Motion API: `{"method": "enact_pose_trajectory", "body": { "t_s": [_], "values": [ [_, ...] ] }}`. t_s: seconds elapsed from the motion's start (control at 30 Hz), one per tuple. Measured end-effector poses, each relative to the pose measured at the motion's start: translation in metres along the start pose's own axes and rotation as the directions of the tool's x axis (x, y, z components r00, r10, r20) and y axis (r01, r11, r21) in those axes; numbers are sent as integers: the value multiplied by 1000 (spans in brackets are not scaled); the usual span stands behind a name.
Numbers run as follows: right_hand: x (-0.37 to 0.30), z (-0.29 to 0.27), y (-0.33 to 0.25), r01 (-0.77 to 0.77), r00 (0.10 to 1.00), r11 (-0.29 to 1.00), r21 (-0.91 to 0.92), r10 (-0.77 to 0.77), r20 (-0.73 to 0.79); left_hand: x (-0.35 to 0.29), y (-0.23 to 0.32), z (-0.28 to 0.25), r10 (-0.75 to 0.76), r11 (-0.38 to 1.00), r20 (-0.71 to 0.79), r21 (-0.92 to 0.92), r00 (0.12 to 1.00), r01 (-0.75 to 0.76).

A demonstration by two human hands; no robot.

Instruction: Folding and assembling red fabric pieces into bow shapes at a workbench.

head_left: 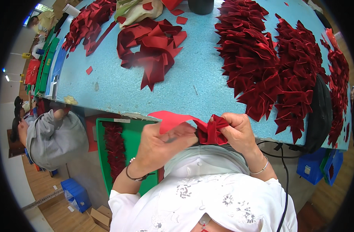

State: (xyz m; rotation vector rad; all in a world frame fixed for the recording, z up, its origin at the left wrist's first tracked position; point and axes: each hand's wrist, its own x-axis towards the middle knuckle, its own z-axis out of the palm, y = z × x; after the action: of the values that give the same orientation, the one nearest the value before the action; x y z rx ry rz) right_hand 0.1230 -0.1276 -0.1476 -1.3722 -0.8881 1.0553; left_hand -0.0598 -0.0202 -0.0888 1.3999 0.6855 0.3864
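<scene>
My right hand is closed on a gathered red velvet bow, pinching its right side just off the table's near edge. From the bow a loose red ribbon tail runs left, above and against my left hand. That hand is slightly blurred, its fingers stretched toward the bow and apart; a firm hold on the ribbon does not show. A loose pile of red ribbon strips lies ahead on the blue table.
Long rows of finished dark red bows cover the table's right side, by a black bag. A green bin with bows sits below the edge at left. A black cable hangs at right. Another person in grey sits far left.
</scene>
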Motion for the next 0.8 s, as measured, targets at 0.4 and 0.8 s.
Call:
{"method": "enact_pose_trajectory", "body": {
  "t_s": [0.4,0.8],
  "values": [
    [-2,6,-3,159,981,974,-164,-174,-82,8,2,12,-62,982,-7,-177,998,60],
    [-3,4,1,162,982,965,-205,-178,-59,3,3,3,173,870,-31,473,984,-138]
  ]
}}
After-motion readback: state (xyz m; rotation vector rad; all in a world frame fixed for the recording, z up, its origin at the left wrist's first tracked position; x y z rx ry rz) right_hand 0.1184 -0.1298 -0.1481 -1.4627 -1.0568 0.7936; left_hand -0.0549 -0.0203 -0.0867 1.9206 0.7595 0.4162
